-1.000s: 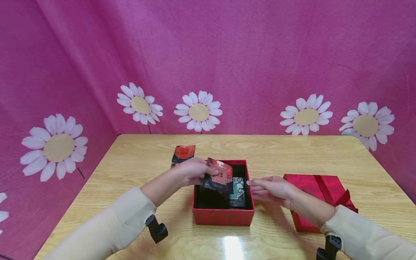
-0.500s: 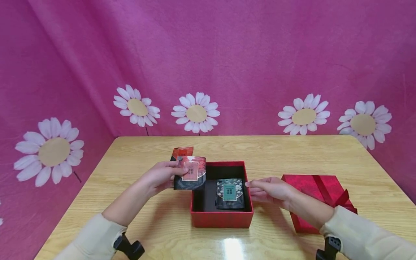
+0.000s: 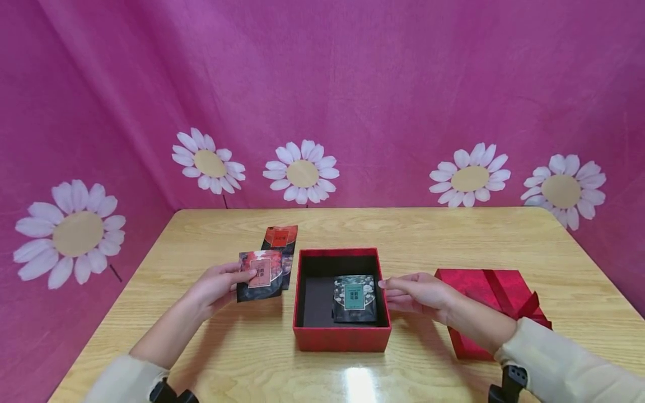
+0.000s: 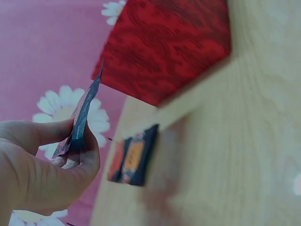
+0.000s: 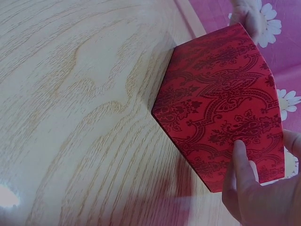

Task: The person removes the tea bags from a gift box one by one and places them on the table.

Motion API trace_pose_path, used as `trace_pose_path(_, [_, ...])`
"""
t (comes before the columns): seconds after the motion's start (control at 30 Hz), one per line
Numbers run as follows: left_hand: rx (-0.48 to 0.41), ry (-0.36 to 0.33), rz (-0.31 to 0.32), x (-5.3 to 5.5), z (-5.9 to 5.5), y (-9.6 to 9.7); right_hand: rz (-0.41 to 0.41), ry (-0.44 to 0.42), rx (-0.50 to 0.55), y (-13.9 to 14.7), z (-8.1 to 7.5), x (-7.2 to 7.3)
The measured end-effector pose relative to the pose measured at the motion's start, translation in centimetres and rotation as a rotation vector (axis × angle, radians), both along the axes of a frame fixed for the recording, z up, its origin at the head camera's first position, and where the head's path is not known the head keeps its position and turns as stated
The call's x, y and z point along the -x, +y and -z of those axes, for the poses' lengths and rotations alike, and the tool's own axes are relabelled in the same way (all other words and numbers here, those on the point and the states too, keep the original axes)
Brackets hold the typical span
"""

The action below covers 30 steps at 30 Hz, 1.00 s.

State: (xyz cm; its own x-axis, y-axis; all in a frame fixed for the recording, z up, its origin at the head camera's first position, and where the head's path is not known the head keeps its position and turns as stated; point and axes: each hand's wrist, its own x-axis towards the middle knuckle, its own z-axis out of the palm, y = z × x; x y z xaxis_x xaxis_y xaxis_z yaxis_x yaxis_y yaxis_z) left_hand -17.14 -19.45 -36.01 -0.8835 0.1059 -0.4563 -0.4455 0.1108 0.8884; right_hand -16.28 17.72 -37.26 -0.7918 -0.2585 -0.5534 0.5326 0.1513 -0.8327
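Red-and-black shiny packet is in the left grip, pinched thumb vs. fingers above the desk, left of the red box. Prob. light, thin, bendy & a bit slippery; best held by a side edge, approx. mid-height. Right grip pinches the box's right wall at the rim. Inside, R half: a teal-label packet. Ribboned lid sits apart, to the right.

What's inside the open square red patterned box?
A flat, squarish black packet with a teal label lies in the right half of the red patterned box, with dark floor showing beside it. Whatever may lie underneath the packet is covered.
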Motion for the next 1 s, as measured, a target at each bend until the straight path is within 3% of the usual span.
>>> trace_pose_path(0.33, [0.270, -0.026, 0.014, -0.8, 3.9, -0.7, 0.001, 0.007, -0.013, -0.1, -0.1, 0.1])
trace_pose_path(0.5, [0.323, 0.001, 0.017, -1.4, 5.2, -0.2, 0.006, -0.007, -0.012, 0.0, 0.0, 0.0])
trace_pose_path(0.6, [0.387, 0.020, -0.002, -1.7, 5.5, 0.2, 0.007, -0.013, 0.000, 0.0, 0.1, 0.0])
trace_pose_path(0.7, [0.534, 0.062, -0.003, -1.9, 5.4, 0.5, 0.007, -0.014, 0.013, 0.0, 0.2, -0.1])
trace_pose_path(0.83, [0.742, 0.168, 0.005, -2.3, 5.1, 1.0, 0.007, -0.013, 0.009, 0.0, 0.2, 0.0])
trace_pose_path(1.0, [0.885, 0.286, 0.042, -2.8, 4.7, 1.5, 0.002, -0.013, -0.018, 0.1, 0.2, 0.1])
